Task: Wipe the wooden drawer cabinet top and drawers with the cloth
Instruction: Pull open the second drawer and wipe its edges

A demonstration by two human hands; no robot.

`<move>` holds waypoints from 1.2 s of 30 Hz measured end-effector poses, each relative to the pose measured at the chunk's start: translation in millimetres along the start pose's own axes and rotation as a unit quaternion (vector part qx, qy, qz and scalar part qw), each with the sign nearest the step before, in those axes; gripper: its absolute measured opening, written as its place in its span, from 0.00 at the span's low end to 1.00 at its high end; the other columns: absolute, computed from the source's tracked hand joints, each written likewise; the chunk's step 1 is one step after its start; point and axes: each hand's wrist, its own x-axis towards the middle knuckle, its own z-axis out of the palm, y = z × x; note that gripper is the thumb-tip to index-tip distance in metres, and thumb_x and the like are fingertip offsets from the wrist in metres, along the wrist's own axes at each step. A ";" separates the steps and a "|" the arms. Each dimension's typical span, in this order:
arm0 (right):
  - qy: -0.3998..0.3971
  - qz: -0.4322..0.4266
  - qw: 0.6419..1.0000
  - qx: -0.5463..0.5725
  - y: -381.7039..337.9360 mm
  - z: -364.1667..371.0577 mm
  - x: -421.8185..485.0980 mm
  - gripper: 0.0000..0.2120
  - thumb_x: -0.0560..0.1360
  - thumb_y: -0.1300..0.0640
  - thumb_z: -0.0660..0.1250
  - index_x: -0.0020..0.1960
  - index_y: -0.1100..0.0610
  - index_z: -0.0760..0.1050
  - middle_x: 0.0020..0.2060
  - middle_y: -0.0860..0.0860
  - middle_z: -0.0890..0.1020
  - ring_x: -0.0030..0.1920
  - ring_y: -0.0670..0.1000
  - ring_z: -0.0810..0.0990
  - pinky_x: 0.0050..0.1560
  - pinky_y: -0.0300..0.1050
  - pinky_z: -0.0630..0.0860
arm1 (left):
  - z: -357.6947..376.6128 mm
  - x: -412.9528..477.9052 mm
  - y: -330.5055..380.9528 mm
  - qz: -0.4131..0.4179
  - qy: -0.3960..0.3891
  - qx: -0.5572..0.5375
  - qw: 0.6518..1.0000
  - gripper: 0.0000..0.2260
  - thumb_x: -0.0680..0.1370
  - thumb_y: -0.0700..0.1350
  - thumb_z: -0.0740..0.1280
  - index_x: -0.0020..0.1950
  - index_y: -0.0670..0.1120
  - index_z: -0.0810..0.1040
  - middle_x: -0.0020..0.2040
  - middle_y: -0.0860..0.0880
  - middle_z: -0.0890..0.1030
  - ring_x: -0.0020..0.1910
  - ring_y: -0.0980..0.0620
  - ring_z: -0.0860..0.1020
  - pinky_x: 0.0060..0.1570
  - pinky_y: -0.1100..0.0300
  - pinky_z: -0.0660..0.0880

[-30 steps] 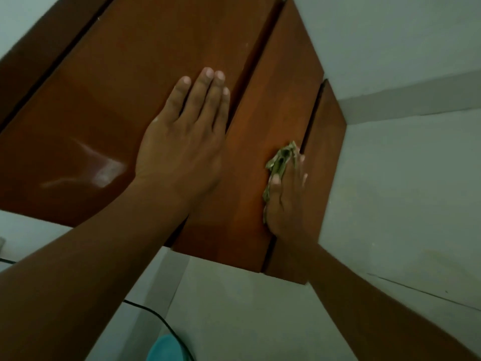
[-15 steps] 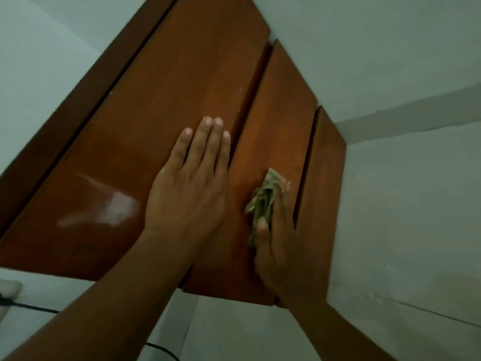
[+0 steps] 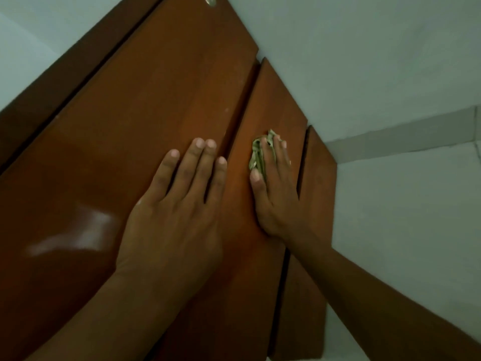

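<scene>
Where a glare patch sits on the left part of the cabinet top, the wood looks hard, smooth and glossy, so I judge it stiff and slick enough for a rag to glide over it. Right of that patch the left hand lies flat on the cabinet top, fingers straight and slightly spread. It holds nothing, and its little finger reaches the top's right edge, probably as a brace.

Just right of the cabinet top, across 1 dark gap, runs the upper drawer. The cloth lies on it, a small pale green wad that is crumpled, soft and light. It should give under pressure and could slip out sideways. The safest hold is to cover its bulk with the fingers and keep the thumb against its near side. The right hand does this, with its fingers laid straight over the cloth and pressing it to the wood. Farther right of the cabinet top, past a 2nd gap, is the lower drawer, untouched.

Compared with 1 second ago, the cloth and right hand have slid from the upper drawer's right edge toward its middle. The left hand keeps its place on the cabinet top, and more of the top's far end now shows.
</scene>
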 end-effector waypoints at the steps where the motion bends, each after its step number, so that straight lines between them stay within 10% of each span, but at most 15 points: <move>1: 0.009 0.021 1.000 -0.001 10.1 -1.6 18.3 0.28 0.86 0.45 0.48 0.83 0.51 0.48 0.83 0.48 0.47 0.82 0.46 0.41 0.81 0.56 0.45 | 4.3 4.2 1.1 0.009 0.004 0.001 1.000 0.30 0.80 0.48 0.47 0.80 0.37 0.56 0.81 0.34 0.54 0.81 0.38 0.51 0.78 0.39 0.52; 5: 0.048 0.123 0.991 0.022 44.0 -15.8 74.7 0.25 0.87 0.48 0.47 0.82 0.52 0.53 0.82 0.50 0.54 0.81 0.46 0.48 0.82 0.52 0.46 | 14.8 11.2 3.9 0.031 0.021 -0.021 0.999 0.30 0.78 0.45 0.49 0.80 0.37 0.58 0.80 0.34 0.57 0.81 0.37 0.55 0.77 0.38 0.55; 10: 0.110 0.256 0.959 0.057 52.5 -23.4 70.6 0.22 0.85 0.46 0.49 0.77 0.48 0.65 0.69 0.53 0.77 0.69 0.54 0.75 0.70 0.58 0.72 | 19.3 11.7 4.0 0.049 0.031 -0.022 0.998 0.29 0.79 0.44 0.48 0.80 0.37 0.59 0.80 0.33 0.58 0.80 0.36 0.56 0.77 0.37 0.55; 18: 0.100 0.130 0.975 0.147 -22.3 -12.6 -60.4 0.21 0.86 0.45 0.50 0.78 0.35 0.58 0.72 0.33 0.69 0.71 0.33 0.68 0.73 0.51 0.69 | 15.6 13.1 7.3 0.039 0.039 -0.037 0.998 0.29 0.78 0.46 0.48 0.76 0.36 0.66 0.78 0.32 0.61 0.79 0.35 0.59 0.75 0.36 0.59; 26: -0.011 -0.130 0.991 0.041 -0.7 -2.6 10.6 0.26 0.85 0.56 0.53 0.81 0.58 0.54 0.82 0.53 0.55 0.82 0.53 0.49 0.78 0.65 0.54 | 30.2 15.2 15.6 0.020 0.062 -0.029 0.997 0.27 0.81 0.45 0.51 0.77 0.34 0.64 0.79 0.31 0.59 0.80 0.35 0.57 0.76 0.37 0.57; 36: 0.083 0.068 0.994 0.021 80.5 -26.7 117.9 0.22 0.86 0.55 0.53 0.78 0.57 0.65 0.77 0.53 0.68 0.78 0.51 0.64 0.78 0.47 0.60 | 48.4 34.7 30.6 0.014 0.064 -0.036 0.997 0.28 0.82 0.46 0.47 0.78 0.32 0.57 0.80 0.32 0.54 0.81 0.35 0.53 0.78 0.40 0.50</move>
